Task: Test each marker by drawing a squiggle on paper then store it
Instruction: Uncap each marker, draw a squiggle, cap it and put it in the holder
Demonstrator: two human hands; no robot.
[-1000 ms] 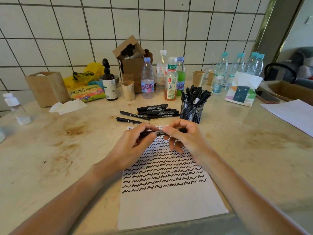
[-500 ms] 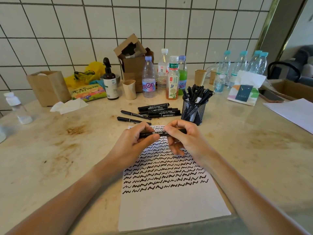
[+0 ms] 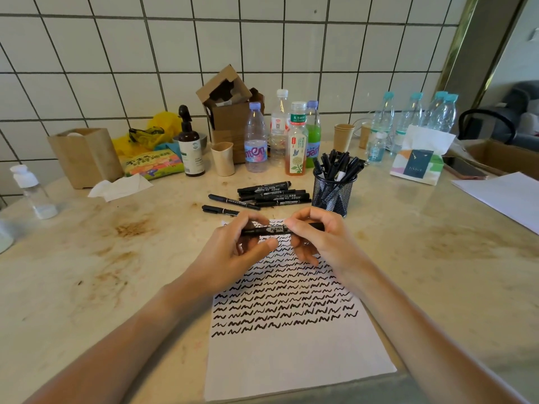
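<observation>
Now gripping one black cylindrical plastic marker (image 3: 269, 230) level between left hand (image 3: 230, 252) and right hand (image 3: 318, 240), fingers of both curled round its ends (cap state unclear), above white paper sheet covered in black squiggles (image 3: 285, 301). Just beyond right hand: black wire-mesh cup of markers (image 3: 332, 193); beyond left: loose black markers lying flat (image 3: 271, 195).

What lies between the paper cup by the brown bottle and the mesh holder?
In the head view, loose markers lie on the table between the paper cup and the mesh holder.
</observation>
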